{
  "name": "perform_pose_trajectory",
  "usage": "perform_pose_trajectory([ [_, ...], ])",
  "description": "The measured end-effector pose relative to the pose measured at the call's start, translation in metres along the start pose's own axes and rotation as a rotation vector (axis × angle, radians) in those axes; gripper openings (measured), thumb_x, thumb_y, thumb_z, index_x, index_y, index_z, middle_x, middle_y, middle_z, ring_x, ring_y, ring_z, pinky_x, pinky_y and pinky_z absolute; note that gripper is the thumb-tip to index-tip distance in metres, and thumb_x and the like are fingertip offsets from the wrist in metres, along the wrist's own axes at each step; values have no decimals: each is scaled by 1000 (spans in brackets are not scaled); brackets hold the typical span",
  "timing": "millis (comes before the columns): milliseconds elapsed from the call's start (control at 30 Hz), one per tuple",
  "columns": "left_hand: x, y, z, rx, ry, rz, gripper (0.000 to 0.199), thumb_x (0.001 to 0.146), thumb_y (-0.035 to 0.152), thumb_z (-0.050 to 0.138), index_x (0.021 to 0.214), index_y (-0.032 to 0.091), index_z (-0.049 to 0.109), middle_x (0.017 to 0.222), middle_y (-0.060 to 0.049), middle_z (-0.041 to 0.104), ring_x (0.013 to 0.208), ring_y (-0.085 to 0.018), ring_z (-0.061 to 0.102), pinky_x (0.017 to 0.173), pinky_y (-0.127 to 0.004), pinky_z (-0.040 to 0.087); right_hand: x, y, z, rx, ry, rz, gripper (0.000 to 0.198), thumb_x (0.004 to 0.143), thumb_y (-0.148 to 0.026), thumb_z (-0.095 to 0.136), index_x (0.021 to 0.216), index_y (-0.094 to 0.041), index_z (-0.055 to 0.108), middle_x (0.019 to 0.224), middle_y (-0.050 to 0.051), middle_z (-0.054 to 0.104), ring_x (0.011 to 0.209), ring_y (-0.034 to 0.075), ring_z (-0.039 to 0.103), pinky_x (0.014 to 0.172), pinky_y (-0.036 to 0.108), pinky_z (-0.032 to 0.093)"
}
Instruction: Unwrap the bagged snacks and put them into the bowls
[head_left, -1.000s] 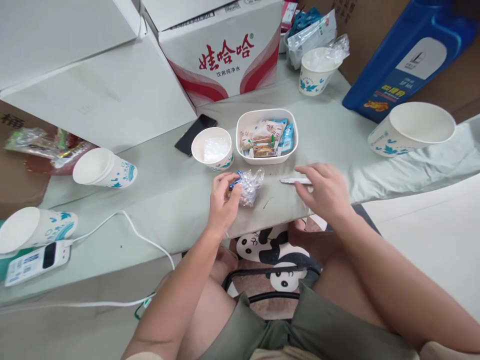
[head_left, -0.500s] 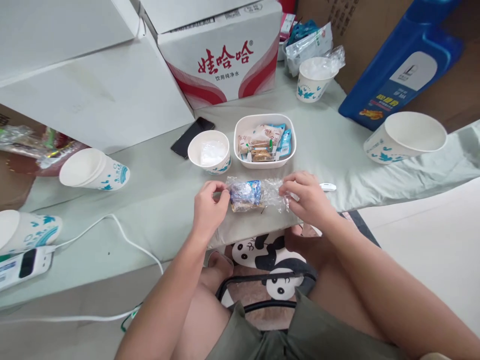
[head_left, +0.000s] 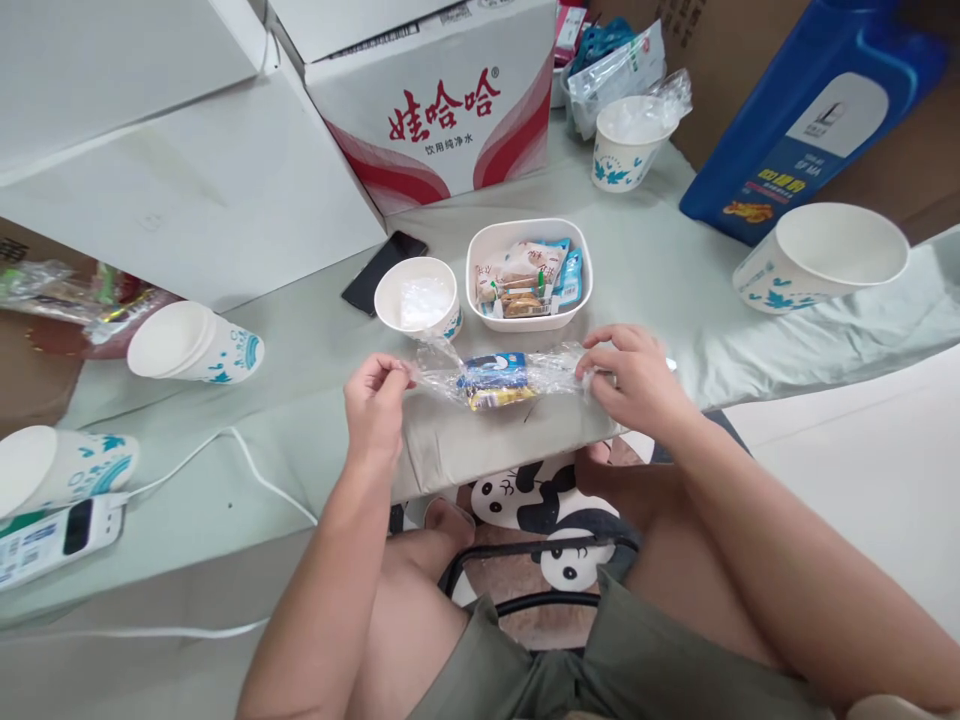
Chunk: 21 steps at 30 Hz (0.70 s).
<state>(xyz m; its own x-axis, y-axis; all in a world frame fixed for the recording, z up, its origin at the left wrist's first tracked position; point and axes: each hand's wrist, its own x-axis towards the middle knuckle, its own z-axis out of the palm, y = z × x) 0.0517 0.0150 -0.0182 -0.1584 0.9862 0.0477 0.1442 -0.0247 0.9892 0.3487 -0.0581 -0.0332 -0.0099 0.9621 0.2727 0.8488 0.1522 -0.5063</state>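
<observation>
A clear plastic bag [head_left: 551,370] lies stretched near the table's front edge, with blue and yellow snack packets [head_left: 496,380] inside its middle. My left hand [head_left: 375,405] pinches the bag's left end between thumb and fingertips. At the other end, the fingers of my right hand [head_left: 626,375] are bent onto the gathered plastic and grip it. Just behind the bag stand a paper cup [head_left: 416,295] with crumpled clear plastic in it and a white tub [head_left: 529,322] of wrapped snacks. A small white item beside my right hand is mostly hidden by it.
A dark phone [head_left: 384,270] lies behind the paper cup. White cartons [head_left: 450,130] stand at the back. A blue jug [head_left: 802,140] and a large paper cup [head_left: 821,258] are on the right. Tipped paper cups [head_left: 196,342], a power strip [head_left: 75,535] and its white cable occupy the left.
My left hand has moved left and drawn the bag's left end out, so the plastic now spans wider. The blue and yellow packets show more plainly. My right hand has shifted slightly right.
</observation>
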Motion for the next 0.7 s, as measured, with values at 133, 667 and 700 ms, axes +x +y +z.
perform_pose_trajectory([
  [133,3,-4,-13,61,35,138,17,73,26,57,90,22,60,96,-5,67,94,-19,66,80,-31,53,1,-9,-11,64,144,43,26,88,-20,47,82,-23,73,106,11,70,104,31,62,92,51,44],
  [667,7,20,-25,382,-325,337,22,84,38,65,73,18,67,88,-7,73,81,-16,65,63,-24,47,8,-41,2,154,81,-114,17,94,-26,53,89,-24,69,86,5,75,81,23,69,75,38,50],
  [700,7,21,-22,365,-282,343,24,84,39,65,73,18,66,83,-6,71,76,-15,63,60,-24,44,10,-44,0,109,164,-80,17,94,-26,53,90,-24,70,87,6,75,83,25,69,77,39,50],
])
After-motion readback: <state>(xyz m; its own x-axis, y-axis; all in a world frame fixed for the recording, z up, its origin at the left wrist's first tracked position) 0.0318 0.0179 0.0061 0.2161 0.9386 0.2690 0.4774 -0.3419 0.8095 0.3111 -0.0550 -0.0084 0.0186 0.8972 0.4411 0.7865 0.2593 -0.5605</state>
